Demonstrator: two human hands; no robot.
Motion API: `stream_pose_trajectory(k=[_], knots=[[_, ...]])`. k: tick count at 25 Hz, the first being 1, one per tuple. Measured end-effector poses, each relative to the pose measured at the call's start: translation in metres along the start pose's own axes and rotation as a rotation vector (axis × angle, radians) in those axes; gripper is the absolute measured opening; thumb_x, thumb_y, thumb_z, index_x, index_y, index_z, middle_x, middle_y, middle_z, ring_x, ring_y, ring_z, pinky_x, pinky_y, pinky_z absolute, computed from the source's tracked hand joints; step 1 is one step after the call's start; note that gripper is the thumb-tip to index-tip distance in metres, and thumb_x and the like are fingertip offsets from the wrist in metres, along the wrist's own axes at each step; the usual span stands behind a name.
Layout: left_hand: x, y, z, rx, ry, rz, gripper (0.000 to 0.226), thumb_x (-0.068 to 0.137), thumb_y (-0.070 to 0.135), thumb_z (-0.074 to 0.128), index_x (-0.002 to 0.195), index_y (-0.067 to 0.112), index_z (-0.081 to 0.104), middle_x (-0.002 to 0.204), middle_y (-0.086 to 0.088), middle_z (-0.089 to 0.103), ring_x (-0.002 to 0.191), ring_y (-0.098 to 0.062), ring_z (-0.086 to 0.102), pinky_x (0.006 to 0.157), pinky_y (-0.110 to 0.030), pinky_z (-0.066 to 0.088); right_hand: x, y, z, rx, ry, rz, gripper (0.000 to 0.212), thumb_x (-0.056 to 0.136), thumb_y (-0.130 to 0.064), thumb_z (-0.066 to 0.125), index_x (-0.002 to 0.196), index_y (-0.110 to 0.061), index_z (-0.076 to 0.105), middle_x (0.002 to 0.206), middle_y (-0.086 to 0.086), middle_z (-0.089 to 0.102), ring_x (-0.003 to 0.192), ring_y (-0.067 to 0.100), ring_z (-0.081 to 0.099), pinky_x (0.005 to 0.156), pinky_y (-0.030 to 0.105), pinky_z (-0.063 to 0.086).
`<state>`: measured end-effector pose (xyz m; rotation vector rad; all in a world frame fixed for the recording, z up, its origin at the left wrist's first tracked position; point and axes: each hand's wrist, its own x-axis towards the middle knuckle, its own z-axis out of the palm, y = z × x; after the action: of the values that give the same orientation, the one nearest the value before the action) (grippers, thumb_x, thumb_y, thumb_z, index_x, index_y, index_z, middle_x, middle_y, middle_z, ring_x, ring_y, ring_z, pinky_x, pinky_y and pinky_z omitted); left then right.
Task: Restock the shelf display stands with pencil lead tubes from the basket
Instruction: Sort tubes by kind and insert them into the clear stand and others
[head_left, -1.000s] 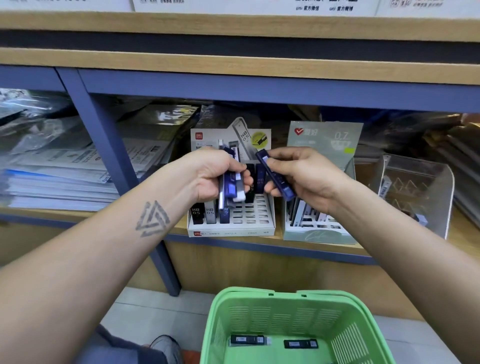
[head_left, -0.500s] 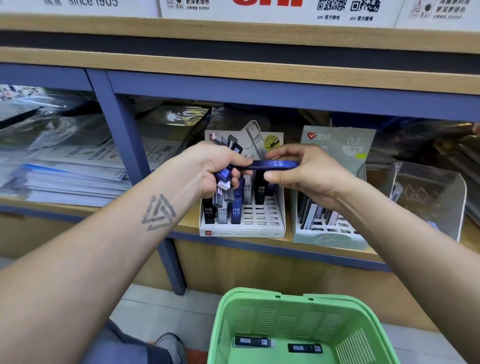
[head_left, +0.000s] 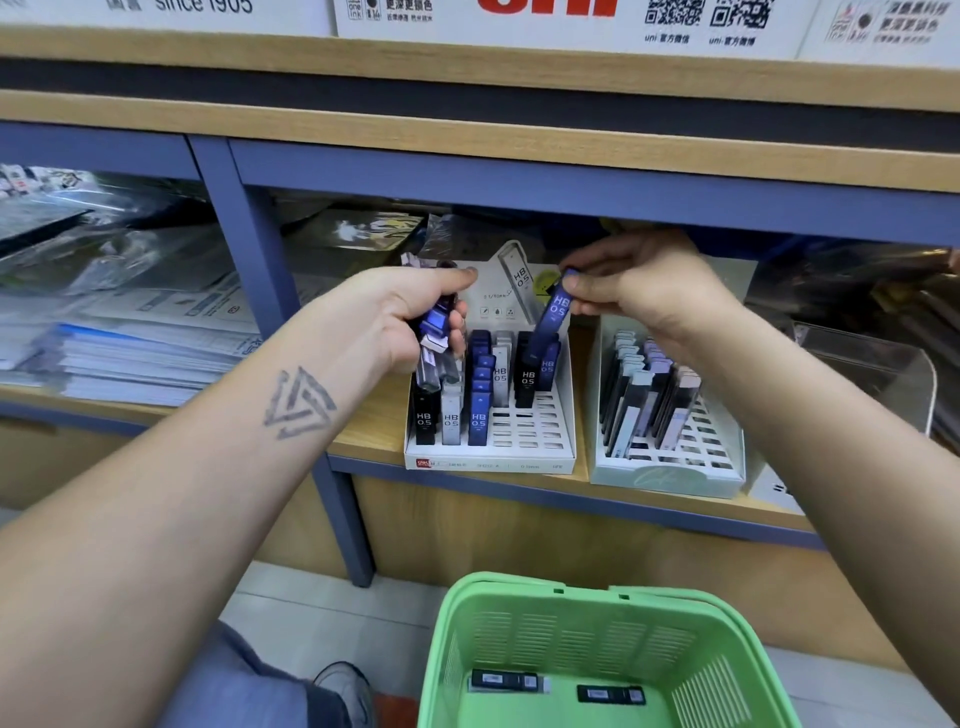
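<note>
While the left hand (head_left: 415, 317) grips spare tubes (head_left: 434, 338), the right hand (head_left: 644, 291) pinches a blue tube's (head_left: 553, 317) top.

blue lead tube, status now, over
Right hand pinching blue lead tube, lowering it into white display stand. Left hand grips spare tubes. Nothing blocking.

The person is wearing no sleeves over either forearm. The left forearm (head_left: 249, 441) is bearing a dark tattoo (head_left: 298, 402) of interlaced triangles. They are wearing blue-grey trousers (head_left: 244, 686) and a grey shoe (head_left: 345, 688).
</note>
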<state>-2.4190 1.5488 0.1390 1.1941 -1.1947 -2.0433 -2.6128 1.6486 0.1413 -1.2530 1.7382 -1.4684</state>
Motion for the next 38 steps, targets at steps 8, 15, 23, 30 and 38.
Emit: stream_pose_trajectory(k=[8, 15, 23, 30, 38], knots=[[-0.007, -0.001, 0.005, -0.053, -0.035, -0.019, 0.015, 0.099, 0.007, 0.050, 0.085, 0.005, 0.055, 0.063, -0.006, 0.056, 0.050, -0.012, 0.051, 0.047, -0.020, 0.047, 0.019, 0.049, 0.027, -0.909, 0.044, -0.170, 0.008, 0.089, -0.014, 0.071, 0.096, -0.011, 0.070, 0.096, 0.015, 0.068, 0.090, 0.034, 0.066, 0.083, 0.040, 0.058], [-0.006, -0.003, 0.009, -0.026, -0.045, -0.034, 0.013, 0.099, 0.006, 0.053, 0.086, 0.003, 0.057, 0.063, -0.007, 0.058, 0.049, -0.013, 0.053, 0.046, -0.022, 0.048, 0.024, 0.057, 0.033, -1.032, 0.023, -0.149, 0.009, 0.086, -0.010, 0.070, 0.095, -0.008, 0.069, 0.102, 0.020, 0.067, 0.096, 0.039, 0.064, 0.083, 0.040, 0.057], [-0.006, 0.001, 0.006, -0.047, -0.040, -0.029, 0.011, 0.099, 0.006, 0.052, 0.089, 0.005, 0.056, 0.064, -0.006, 0.058, 0.051, -0.013, 0.053, 0.048, -0.022, 0.049, 0.021, 0.056, 0.035, -1.136, 0.037, -0.166, 0.014, 0.085, -0.003, 0.069, 0.098, -0.009, 0.072, 0.103, 0.019, 0.067, 0.094, 0.040, 0.065, 0.078, 0.037, 0.056], [-0.006, 0.003, 0.002, -0.052, -0.022, -0.029, 0.012, 0.099, 0.006, 0.053, 0.088, 0.004, 0.056, 0.064, -0.007, 0.058, 0.050, -0.013, 0.054, 0.049, -0.022, 0.049, 0.005, 0.049, 0.049, -1.376, 0.040, -0.207, 0.024, 0.082, 0.004, 0.063, 0.105, -0.005, 0.067, 0.100, 0.018, 0.067, 0.092, 0.041, 0.066, 0.064, 0.035, 0.041], [-0.005, 0.005, -0.003, -0.065, -0.016, -0.030, 0.011, 0.099, 0.006, 0.052, 0.089, 0.003, 0.057, 0.064, -0.007, 0.058, 0.047, -0.013, 0.054, 0.049, -0.022, 0.049, 0.004, 0.048, 0.077, -0.907, -0.123, -0.150, 0.034, 0.086, -0.005, 0.058, 0.108, -0.022, 0.077, 0.113, 0.009, 0.069, 0.101, 0.031, 0.065, 0.087, 0.041, 0.059]])
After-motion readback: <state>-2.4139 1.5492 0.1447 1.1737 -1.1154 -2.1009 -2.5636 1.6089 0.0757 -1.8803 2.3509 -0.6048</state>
